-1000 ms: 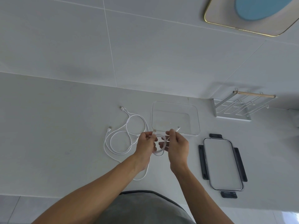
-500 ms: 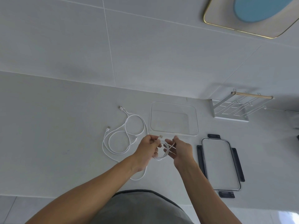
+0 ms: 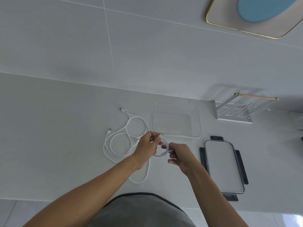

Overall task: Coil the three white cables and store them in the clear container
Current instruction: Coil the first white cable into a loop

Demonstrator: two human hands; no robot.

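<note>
Over on the left, two loose white cables [image 3: 121,141] sprawl in overlapping loops on the pale surface [image 3: 49,128], plugs pointing up and left, one long loop trailing back toward the person. These look light, thin and floppy, so they should spring open unless pinched where the turns cross. Moving in, the left hand [image 3: 146,148] is closed on the small coiled cable [image 3: 161,150], fingertips pinching near its plug end, which pokes out toward the container. The right hand [image 3: 179,155] grips the coil's other side, fingers curled round the bundled turns. The coil hangs between both hands, just short of the clear container [image 3: 176,120], which sits open and looks empty. Best hold, I'd judge, is across all turns at once. Further right lies the lid [image 3: 223,167], flat, clips out, and behind it a white wire rack [image 3: 237,110].
</note>
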